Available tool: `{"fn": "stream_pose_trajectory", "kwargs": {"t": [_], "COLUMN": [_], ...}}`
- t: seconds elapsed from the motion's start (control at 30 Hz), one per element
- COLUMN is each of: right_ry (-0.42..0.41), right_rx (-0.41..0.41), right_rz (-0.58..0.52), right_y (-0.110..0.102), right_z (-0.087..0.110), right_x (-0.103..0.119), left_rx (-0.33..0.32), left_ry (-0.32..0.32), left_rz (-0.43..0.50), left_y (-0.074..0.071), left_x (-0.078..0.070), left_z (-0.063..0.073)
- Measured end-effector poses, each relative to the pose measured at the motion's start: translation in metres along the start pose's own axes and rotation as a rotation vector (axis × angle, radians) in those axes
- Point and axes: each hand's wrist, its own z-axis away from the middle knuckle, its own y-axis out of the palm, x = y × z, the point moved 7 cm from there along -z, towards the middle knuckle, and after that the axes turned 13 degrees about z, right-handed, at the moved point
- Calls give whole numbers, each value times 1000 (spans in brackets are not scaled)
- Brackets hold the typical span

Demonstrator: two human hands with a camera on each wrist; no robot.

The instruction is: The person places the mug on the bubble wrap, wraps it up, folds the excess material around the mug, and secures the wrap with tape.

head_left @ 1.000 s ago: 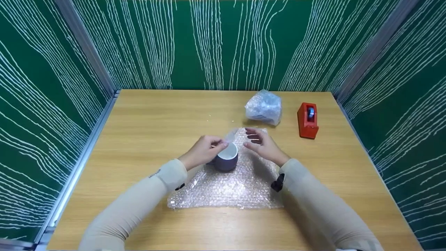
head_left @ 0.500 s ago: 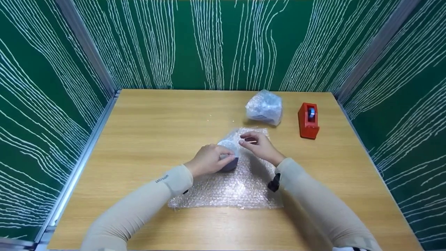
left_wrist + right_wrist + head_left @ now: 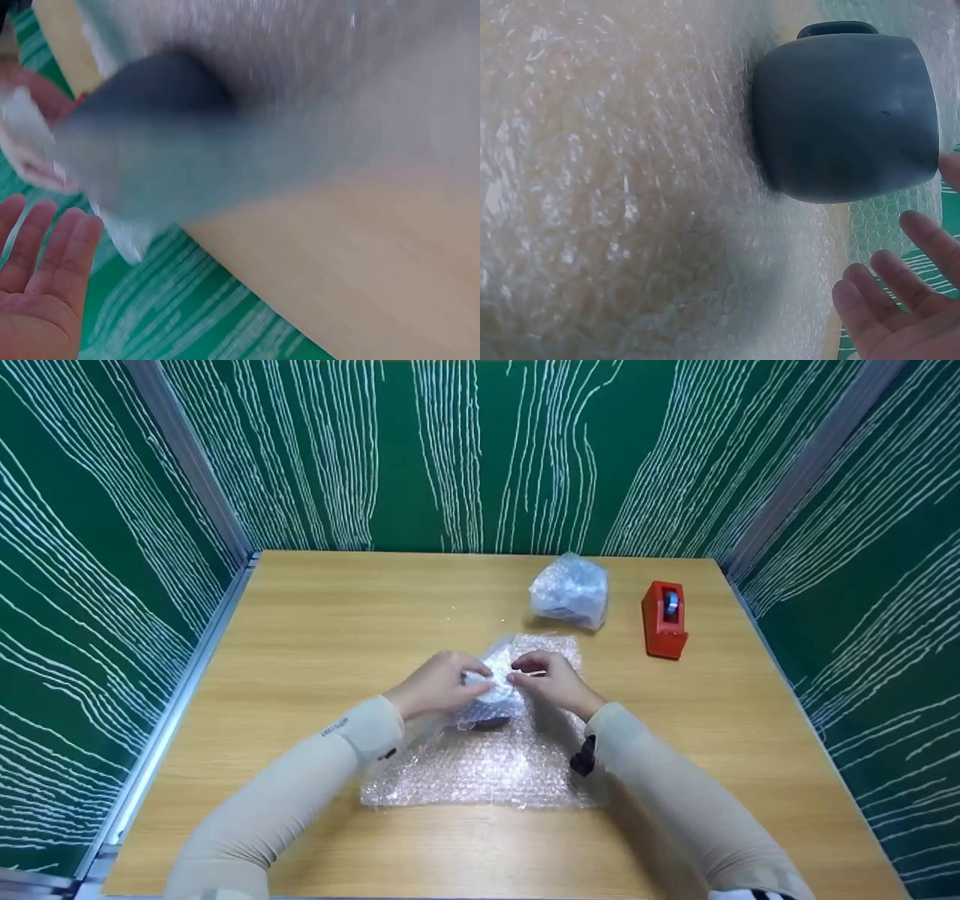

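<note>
A dark mug point(image 3: 847, 120) with a pale inside stands on a sheet of bubble wrap point(image 3: 487, 772). A flap of the wrap point(image 3: 491, 709) lies over the mug's top and front. My left hand point(image 3: 439, 682) is at the flap's left side, thumb and fingers apart; the left wrist view shows its fingers point(image 3: 60, 255) extended. At the mug's right upper side is my right hand point(image 3: 551, 679), fingertips close to the wrap by the rim. Its fingers point(image 3: 900, 292) look loosely spread in the right wrist view, with a fingertip right at the mug's rim.
A bubble-wrapped bundle point(image 3: 570, 592) sits behind the hands, to the right. Right of that stands a red tape dispenser point(image 3: 664, 619). Green walls with white lines enclose the wooden table point(image 3: 315, 607) at the back and sides.
The left hand brought the wrap flap over the mug toward the body, then opened and shifted back up-left. The right hand moved slightly left, in toward the mug.
</note>
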Motion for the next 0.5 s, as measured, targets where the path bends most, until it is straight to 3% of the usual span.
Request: {"fn": "stream_pose_trajectory", "kwargs": {"t": [0.13, 0.27, 0.37, 0.5], "right_ry": [26, 43, 47, 42], "right_rx": [4, 7, 8, -5], "right_rz": [5, 7, -2, 6], "right_y": [1, 1, 1, 0], "right_z": [0, 1, 1, 2], "right_x": [-3, -3, -2, -1], "left_rx": [-29, -2, 26, 73], "left_ry": [-71, -175, -248, -301], "left_rz": [57, 94, 98, 65], "left_y": [-23, -38, -46, -49], "left_x": [9, 20, 26, 32], "left_z": [-8, -15, -19, -24]}}
